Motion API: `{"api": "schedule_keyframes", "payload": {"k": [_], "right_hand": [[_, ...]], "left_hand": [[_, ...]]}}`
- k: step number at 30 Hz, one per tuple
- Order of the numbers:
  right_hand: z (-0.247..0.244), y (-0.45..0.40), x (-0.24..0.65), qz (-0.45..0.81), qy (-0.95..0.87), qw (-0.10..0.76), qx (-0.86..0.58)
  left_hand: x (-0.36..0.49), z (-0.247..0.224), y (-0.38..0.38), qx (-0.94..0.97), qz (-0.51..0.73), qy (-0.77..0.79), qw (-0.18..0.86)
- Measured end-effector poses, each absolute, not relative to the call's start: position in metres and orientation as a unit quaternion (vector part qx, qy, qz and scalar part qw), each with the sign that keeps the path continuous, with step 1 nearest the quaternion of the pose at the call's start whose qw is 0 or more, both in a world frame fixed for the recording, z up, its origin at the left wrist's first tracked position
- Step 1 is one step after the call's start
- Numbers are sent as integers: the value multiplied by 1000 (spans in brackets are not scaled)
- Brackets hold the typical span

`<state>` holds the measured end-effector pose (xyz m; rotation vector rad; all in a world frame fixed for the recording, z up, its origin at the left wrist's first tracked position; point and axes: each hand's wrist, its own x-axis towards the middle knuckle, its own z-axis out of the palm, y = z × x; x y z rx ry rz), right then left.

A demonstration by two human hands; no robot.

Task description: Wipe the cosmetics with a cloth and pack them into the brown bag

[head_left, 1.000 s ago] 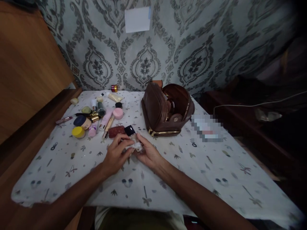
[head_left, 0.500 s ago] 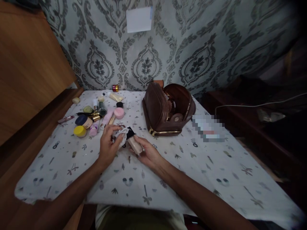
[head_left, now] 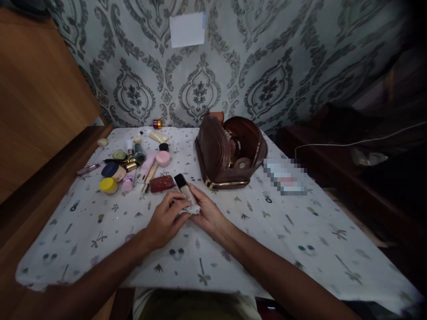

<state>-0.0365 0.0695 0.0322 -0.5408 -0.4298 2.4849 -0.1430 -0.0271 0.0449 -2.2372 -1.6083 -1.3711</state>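
I see grey damask on the wall (head_left: pixel 200 89) up top, a black-capped beige bottle (head_left: pixel 186 190) and brown bag (head_left: pixel 212 146) mid-frame, 1 yellow lid (head_left: pixel 108 185) at left.
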Motion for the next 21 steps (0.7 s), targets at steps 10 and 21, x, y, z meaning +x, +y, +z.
{"api": "schedule_keyframes", "payload": {"k": [10,21], "right_hand": [[37,66,-32,936,-135,253,-203],[33,61,-32,921,-212,242,-218]], "left_hand": [[-147,46,-27,-729,-440,-521,53],[-174,55,-16,-581,-533,-614,31]]}}
